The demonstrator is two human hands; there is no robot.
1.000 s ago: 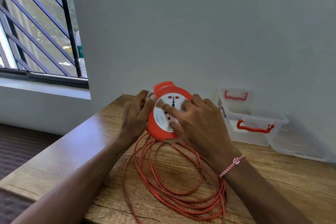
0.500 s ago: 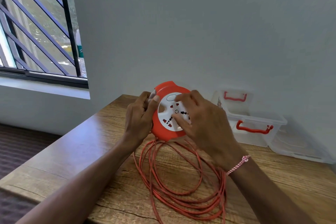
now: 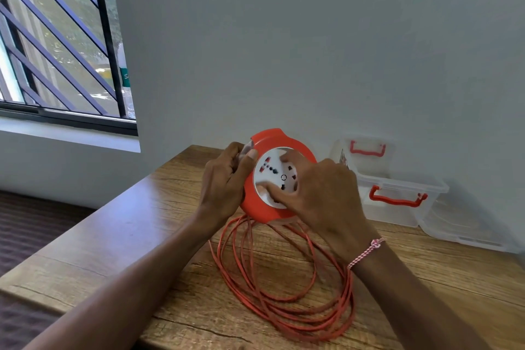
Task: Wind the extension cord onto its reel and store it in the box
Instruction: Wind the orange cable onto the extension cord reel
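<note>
**Two hands on the reel, white hub turned further round**

Both hands hold the orange reel [image 3: 272,176] up on edge above the wooden table [image 3: 113,239]. The left hand [image 3: 224,187] is clamped around the reel's left rim, thumb pressed on the orange front and fingers curled behind. The right hand [image 3: 321,193] lies over the white socket face, fingers spread, one fingertip pressed low on the white disc. Compared with half a second ago, the socket holes have swung round to a new angle, the right hand's fingers have shifted from the middle of the disc to its lower and right part, and the loose loops below have tightened a little toward the reel.

Most of the orange cord [image 3: 284,304] lies unwound in overlapping loops on the table, running up to the underside of the reel and passing under the right wrist, which wears a pink-and-white bracelet [image 3: 366,253].

Behind the right hand, against the wall, sits a clear plastic box [image 3: 397,207] with red handles; what it holds I cannot make out. Its clear lid [image 3: 466,230] lies flat just beside it on the right. A barred window [image 3: 56,37] fills the upper left.
</note>
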